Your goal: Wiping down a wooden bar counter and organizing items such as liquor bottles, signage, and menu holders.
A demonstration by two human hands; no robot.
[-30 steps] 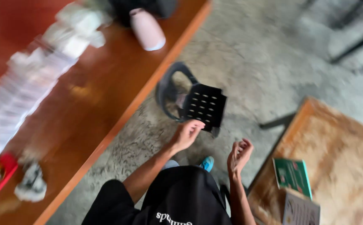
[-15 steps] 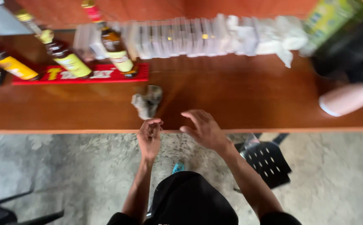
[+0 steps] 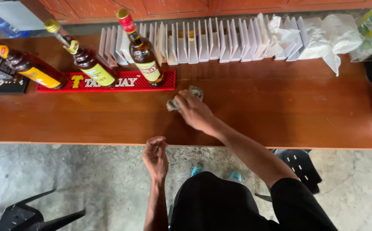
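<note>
My right hand [image 3: 193,112] is stretched out over the brown wooden counter [image 3: 258,111] and closes on a crumpled grey cloth [image 3: 194,91] that lies just right of a red bar mat [image 3: 109,81]. My left hand [image 3: 155,155] hangs at the counter's front edge, fingers curled loosely, with nothing in it. On the red mat stand three amber bottles, the nearest one with a red cap [image 3: 141,49].
A long row of white upright cards [image 3: 203,42] runs along the back of the counter, with crumpled white paper [image 3: 327,38] at its right end. A black mat [image 3: 2,81] lies far left. Black chairs [image 3: 297,164] [image 3: 27,211] stand on the concrete floor below.
My view swung from the floor and chair to the counter. My right hand reached forward and took hold of the grey cloth; my left hand dropped back to the counter edge.
</note>
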